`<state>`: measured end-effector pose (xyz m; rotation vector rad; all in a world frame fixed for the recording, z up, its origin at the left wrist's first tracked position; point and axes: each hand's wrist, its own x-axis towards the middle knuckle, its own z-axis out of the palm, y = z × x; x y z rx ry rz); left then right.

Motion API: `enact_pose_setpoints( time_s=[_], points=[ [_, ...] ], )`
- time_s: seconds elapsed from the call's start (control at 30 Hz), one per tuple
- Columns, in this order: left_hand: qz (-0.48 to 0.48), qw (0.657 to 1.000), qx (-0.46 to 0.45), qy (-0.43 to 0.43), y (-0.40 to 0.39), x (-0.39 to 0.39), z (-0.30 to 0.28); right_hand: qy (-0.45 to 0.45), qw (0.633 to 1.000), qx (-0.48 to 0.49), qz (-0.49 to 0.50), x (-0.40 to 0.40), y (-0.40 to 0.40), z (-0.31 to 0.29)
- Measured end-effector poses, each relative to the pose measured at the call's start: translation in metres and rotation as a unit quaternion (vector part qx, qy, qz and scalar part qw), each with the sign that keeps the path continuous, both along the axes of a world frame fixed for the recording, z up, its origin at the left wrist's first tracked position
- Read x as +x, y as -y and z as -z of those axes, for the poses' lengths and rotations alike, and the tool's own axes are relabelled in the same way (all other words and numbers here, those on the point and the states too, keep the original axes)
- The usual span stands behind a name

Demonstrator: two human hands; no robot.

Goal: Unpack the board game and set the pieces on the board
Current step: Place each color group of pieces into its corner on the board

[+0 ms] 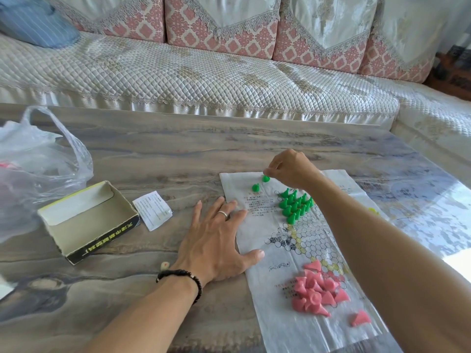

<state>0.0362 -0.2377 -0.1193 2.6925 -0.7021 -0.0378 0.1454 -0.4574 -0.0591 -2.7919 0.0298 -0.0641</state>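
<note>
Green pieces (295, 203) mostly stand on the board (257, 225); right hand (289, 169) seemingly pinches one; left hand (216, 240) lies flat; pink pile (316, 291) waits nearer.

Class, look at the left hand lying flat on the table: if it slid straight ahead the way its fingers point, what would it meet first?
The left hand points up and right, fingertips already at the paper board edge. Sliding on, it would probably meet the standing green pieces first; depth is uncertain.

The right forearm (397, 256) hides the board's (270, 324) right half (yellow pieces mostly).
</note>
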Motion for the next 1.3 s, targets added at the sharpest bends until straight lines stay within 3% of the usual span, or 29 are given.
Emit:
enact_pose_setpoints(
  time_s=[0.27,0.6,1.3],
  points=[
    [0.002,1.0,-0.004,0.002,0.0,-0.001,0.001,-0.036,0.999,-0.025,0.024,0.018,-0.021,0.013],
    [0.002,1.0,-0.004,0.001,0.0,0.0,0.001,0.023,0.999,0.034,-0.034,-0.016,-0.011,-0.024],
    [-0.003,1.0,0.02,-0.006,0.001,0.001,0.0,-0.05,0.989,-0.087,-0.105,-0.048,0.005,-0.032]
  ],
)
